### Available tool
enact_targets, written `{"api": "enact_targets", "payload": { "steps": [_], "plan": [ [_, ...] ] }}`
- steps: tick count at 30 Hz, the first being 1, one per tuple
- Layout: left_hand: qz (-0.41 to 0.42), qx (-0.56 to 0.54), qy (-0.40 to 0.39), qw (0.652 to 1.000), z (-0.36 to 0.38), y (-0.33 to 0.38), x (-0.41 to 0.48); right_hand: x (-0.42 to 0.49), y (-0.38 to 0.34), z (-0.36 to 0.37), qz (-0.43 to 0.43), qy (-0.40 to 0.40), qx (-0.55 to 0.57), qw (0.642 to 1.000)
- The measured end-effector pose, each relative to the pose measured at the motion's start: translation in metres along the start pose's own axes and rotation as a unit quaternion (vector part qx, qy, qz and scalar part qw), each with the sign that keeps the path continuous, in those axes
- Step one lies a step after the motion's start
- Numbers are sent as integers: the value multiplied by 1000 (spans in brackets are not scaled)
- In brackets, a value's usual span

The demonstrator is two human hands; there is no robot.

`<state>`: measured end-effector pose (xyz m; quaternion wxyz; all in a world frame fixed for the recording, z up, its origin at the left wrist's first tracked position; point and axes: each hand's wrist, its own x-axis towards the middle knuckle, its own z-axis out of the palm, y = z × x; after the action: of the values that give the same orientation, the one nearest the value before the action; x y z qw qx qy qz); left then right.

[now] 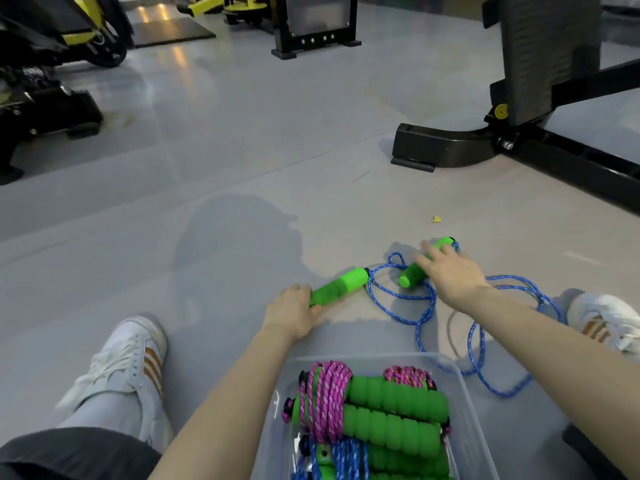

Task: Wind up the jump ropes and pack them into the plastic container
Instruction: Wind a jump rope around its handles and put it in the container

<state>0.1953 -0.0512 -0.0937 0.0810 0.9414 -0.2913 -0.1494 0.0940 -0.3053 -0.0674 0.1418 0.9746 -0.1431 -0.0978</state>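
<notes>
A blue jump rope (420,315) lies in loose loops on the grey floor in front of me. My left hand (294,311) grips the near end of one green handle (341,285). My right hand (450,271) rests with straight fingers on the other green handle (410,275), which lies tilted on the floor. A clear plastic container (464,382) stands between my forearms. Inside it lie wound ropes with green foam handles (394,410), pink cord (329,393) on top and blue cord (346,459) below.
My legs stretch out on both sides, a white shoe (128,358) at the left and another (606,320) at the right. A black gym machine base (446,147) stands ahead on the right. More black and yellow equipment (52,64) stands far left. A yellow scrap (436,218) lies on the floor.
</notes>
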Motion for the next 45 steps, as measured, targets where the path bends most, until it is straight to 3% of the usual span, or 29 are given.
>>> {"api": "enact_targets", "payload": {
  "steps": [4,7,9,11,12,13,15,16,18,23,28,33,36,40,41,42,44,45],
  "plan": [
    [53,57,94,993,-9,-7,-2,20,-28,-3,-82,-39,-102,991],
    [98,142,136,976,-18,-14,-2,13,-37,8,-129,14,-138,982],
    [69,94,134,984,-28,-12,-2,6,-34,4,-108,100,-130,981],
    [-7,-55,151,987,-45,-5,-1,9,-25,-7,-84,188,-9,979],
    [-58,-165,156,972,-58,1,0,11,-21,-20,-66,218,69,971],
    [-107,-301,148,936,-76,8,0,14,-19,-40,-37,270,155,950],
    [-171,-556,81,809,-118,27,-3,18,-16,-89,45,350,328,876],
    [-185,-628,38,755,-136,33,-4,20,-15,-111,61,396,401,824],
    [-173,-687,-17,706,-171,44,-11,13,-14,-158,22,476,458,751],
    [-52,-719,-71,690,-220,78,-37,-30,-45,-206,-125,508,393,756],
    [-13,-746,-76,662,-242,96,-71,-61,-56,-226,-138,479,496,711],
    [-1,-768,-61,637,-244,101,-94,-88,-53,-234,-128,458,506,719],
    [5,-763,-52,644,-249,109,-103,-98,-50,-237,-142,447,492,734],
    [16,-721,2,693,-253,105,-110,-108,-37,-240,-211,381,485,759],
    [20,-688,21,725,-254,100,-112,-109,-30,-238,-225,359,461,780],
    [31,-620,53,782,-255,94,-114,-109,-23,-236,-230,361,406,808],
    [59,-312,148,937,-259,83,-118,-101,-5,-227,-214,433,244,841],
    [82,-107,194,972,-259,79,-118,-96,3,-224,-200,457,178,848]
  ]
}}
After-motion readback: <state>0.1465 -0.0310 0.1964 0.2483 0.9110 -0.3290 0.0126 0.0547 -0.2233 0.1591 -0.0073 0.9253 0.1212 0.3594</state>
